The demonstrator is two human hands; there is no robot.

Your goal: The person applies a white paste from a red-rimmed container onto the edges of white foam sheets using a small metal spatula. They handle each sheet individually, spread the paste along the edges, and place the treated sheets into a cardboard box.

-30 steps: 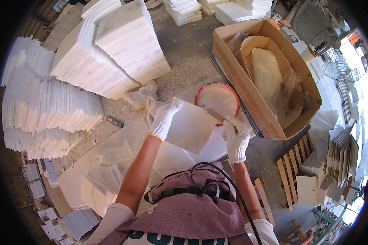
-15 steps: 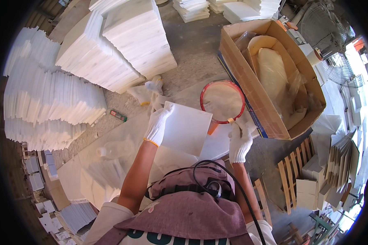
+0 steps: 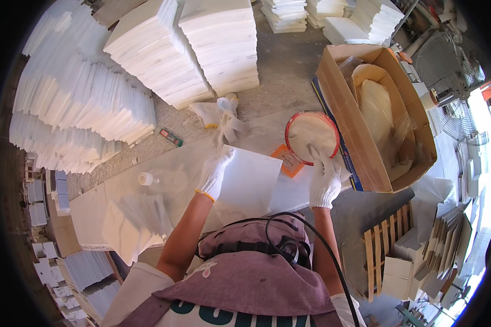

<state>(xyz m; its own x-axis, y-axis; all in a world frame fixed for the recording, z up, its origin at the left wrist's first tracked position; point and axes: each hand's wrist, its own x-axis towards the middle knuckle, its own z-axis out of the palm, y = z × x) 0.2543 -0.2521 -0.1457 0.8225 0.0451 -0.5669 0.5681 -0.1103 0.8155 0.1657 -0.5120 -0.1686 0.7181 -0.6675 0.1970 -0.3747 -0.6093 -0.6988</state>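
Both my hands wear white knitted gloves. My left hand grips the upper left corner of a square white stone tile, which lies level above the pale work surface. The fingers of my right hand are closed on a small thin tool like a putty knife. Its tip reaches over the near rim of a round red-rimmed tub with a pale substance inside; whether it touches that is unclear. Between tile and tub lies an orange packet or pad.
A long cardboard box with plastic-wrapped contents stands right of the tub. Stacked white tiles rise at the back and left. A small bottle, loose gloves and a green-red tool lie around the slab. Wooden pallet at right.
My right hand has moved forward, bringing the tool from the tub's rim to over its inside. More of the orange item shows. The whole view has shifted; my left hand keeps its grip on the tile.
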